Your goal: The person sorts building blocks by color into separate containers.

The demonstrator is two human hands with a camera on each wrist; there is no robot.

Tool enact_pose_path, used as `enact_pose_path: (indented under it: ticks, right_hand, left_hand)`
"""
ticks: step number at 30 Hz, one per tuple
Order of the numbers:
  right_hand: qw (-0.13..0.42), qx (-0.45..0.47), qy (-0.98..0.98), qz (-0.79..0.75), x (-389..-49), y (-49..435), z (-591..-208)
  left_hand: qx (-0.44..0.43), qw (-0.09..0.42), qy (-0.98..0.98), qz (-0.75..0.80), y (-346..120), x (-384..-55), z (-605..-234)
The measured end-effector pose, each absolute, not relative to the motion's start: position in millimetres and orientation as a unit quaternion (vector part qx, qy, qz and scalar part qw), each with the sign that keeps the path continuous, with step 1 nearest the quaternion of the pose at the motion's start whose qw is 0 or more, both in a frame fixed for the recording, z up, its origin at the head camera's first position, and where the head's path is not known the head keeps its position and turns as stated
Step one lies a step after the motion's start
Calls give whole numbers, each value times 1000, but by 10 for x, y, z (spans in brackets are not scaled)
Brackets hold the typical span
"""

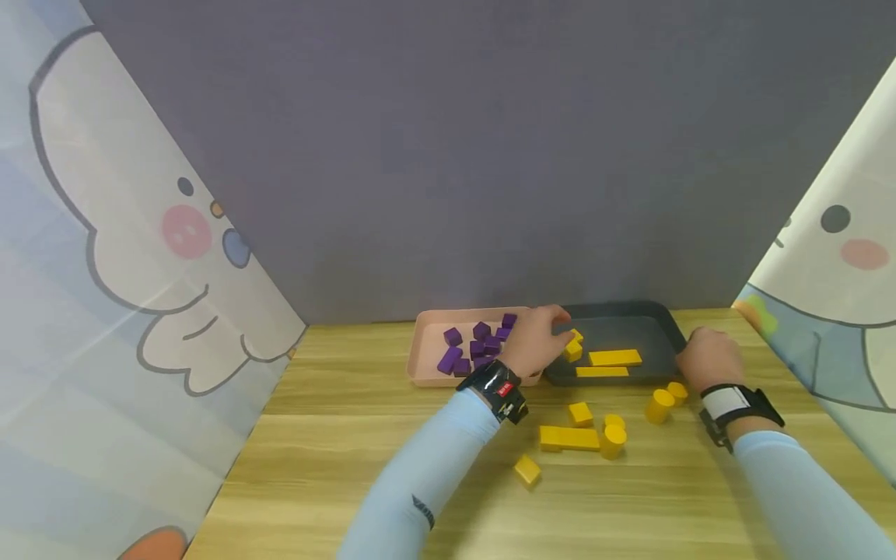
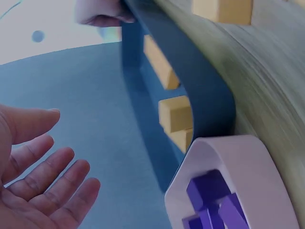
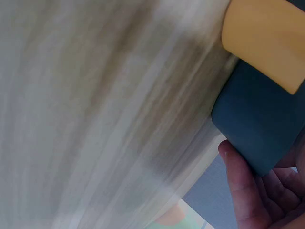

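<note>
My left hand (image 1: 535, 340) hovers over where the pink tray (image 1: 428, 350) and the dark tray (image 1: 609, 328) meet. Its fingers are spread and hold nothing, as the left wrist view shows. At the dark tray's right end, my right hand (image 1: 710, 359) grips the wall; in the right wrist view the thumb (image 3: 238, 181) lies along the outside. Inside the dark tray are small yellow blocks (image 1: 573, 350) at the left and yellow flat bars (image 1: 616, 358) near the front. The pink tray holds several purple blocks (image 1: 453, 337), some hidden behind my left hand.
In front of the trays lie a yellow cube (image 1: 580, 414), a yellow bar (image 1: 578, 439), upright yellow cylinders (image 1: 613, 442) and another yellow cube (image 1: 527, 471). More yellow cylinders (image 1: 659, 407) stand near my right wrist. A grey wall (image 1: 448, 155) rises behind the wooden table (image 1: 336, 435).
</note>
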State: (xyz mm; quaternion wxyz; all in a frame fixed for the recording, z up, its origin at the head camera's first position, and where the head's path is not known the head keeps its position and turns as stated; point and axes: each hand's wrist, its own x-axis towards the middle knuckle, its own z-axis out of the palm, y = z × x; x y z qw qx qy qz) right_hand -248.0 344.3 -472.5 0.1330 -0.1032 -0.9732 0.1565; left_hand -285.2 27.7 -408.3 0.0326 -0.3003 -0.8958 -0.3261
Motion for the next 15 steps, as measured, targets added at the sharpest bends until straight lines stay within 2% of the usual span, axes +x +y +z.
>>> enact_pose_path:
  ticks: [7, 15]
  right_hand:
    - [134, -100, -974, 154, -2463, 3499, -4762]
    - [128, -87, -977, 149, -2507, 3517, -4746]
  left_hand:
    - [-286, 34, -883, -371, -143, -2716, -4038]
    - [-266, 66, -899, -342, -663, -2543, -4082]
